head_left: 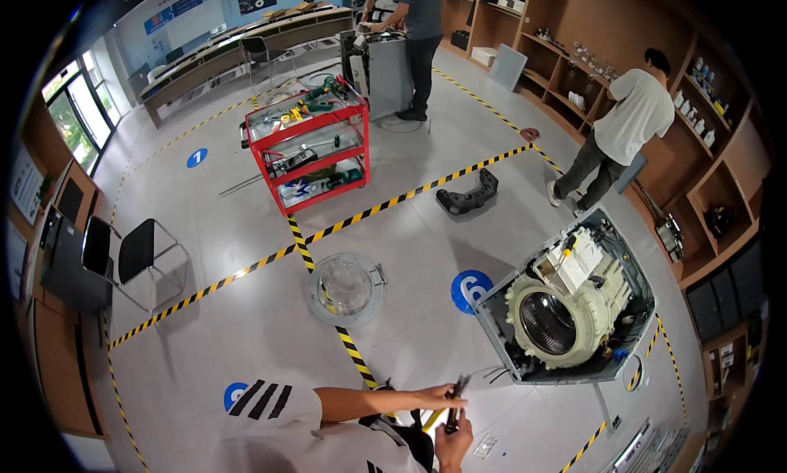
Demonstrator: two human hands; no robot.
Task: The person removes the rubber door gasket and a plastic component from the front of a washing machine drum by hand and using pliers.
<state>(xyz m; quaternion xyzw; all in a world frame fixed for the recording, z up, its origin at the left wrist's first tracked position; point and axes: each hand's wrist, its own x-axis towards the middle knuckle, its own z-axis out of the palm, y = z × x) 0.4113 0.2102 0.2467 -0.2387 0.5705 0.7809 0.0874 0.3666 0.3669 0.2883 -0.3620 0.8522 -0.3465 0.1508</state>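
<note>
where the glossy pale grey floor (246, 252) spreads out, an opened, boxy grey metal cabinet (495, 327) rests at the right and a red metal three-tier cart (311, 125) stands farther off.
inside the cabinet sits a rounded cream plastic tub (584, 305); ahead of the person lie a round clear door with a pale ring (346, 286) and, beyond, a black curved block (474, 199). the right hand (453, 446) has its fingers clamped on a slim dark hand tool (452, 416), low in front of the person; the left hand (434, 397) meets its upper part, but i cannot tell whether those fingers grip.
</note>
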